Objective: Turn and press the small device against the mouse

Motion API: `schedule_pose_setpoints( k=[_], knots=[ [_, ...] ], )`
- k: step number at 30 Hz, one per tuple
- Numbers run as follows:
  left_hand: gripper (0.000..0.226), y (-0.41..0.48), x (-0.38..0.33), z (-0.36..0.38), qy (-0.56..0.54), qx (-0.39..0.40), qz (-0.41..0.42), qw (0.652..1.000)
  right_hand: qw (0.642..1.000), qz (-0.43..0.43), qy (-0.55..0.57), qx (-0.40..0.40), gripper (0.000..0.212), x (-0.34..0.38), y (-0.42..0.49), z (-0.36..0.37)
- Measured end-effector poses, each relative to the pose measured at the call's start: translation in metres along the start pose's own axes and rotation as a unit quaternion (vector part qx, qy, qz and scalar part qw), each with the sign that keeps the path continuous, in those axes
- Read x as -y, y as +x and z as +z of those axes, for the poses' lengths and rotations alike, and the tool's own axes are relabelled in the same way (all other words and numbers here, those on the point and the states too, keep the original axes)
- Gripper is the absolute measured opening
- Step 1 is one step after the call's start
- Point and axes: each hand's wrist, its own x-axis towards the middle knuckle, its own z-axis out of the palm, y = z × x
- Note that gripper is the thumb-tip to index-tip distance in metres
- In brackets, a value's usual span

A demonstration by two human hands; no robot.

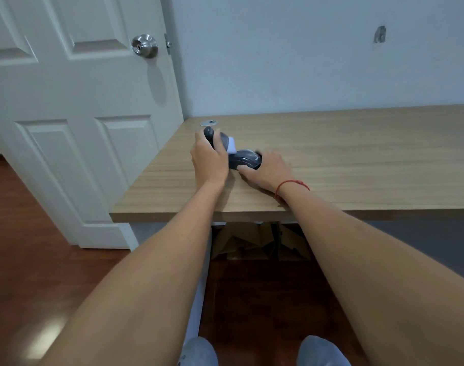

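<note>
A dark grey computer mouse [246, 159] lies on the wooden desk [357, 159] near its left end. My right hand [268, 170] grips the mouse from the right, thumb against its near side. My left hand [208, 158] holds a dark grey handheld tool [212, 137] with a white, pale-purple head [231, 147]. That head touches the left top of the mouse. A red string bracelet [291, 184] circles my right wrist.
A round metal cable grommet [209, 123] sits in the desk's far left corner. A white panelled door [75, 114] with a steel knob [144, 45] stands left of the desk. Cardboard [257, 244] lies under the desk on the red-brown floor.
</note>
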Motion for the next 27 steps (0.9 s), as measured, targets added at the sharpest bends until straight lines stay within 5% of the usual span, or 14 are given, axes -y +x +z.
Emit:
schedule_pose_setpoints(
  k=[8,14,19,24,27],
  knots=[
    [0.027,0.000,0.003,0.004,0.096,0.045,-0.062,0.992,0.997,0.018,-0.049,-0.048,0.051,0.000,0.004,0.004],
    [0.029,0.001,0.002,0.001,0.013,0.037,-0.052,0.998,0.998,0.040,0.003,-0.041,0.041,-0.005,0.012,0.003],
    [0.030,0.002,0.007,0.004,-0.097,0.148,-0.107,0.978,0.992,0.102,-0.023,-0.074,0.048,-0.005,0.013,0.001],
    [0.026,0.003,0.008,0.004,0.002,0.076,-0.081,0.994,0.994,0.095,0.012,-0.058,0.046,-0.005,0.013,0.003],
    [0.031,0.004,0.010,0.004,-0.039,0.124,-0.083,0.988,0.992,0.105,0.002,-0.068,0.046,-0.004,0.013,0.003]
  ],
)
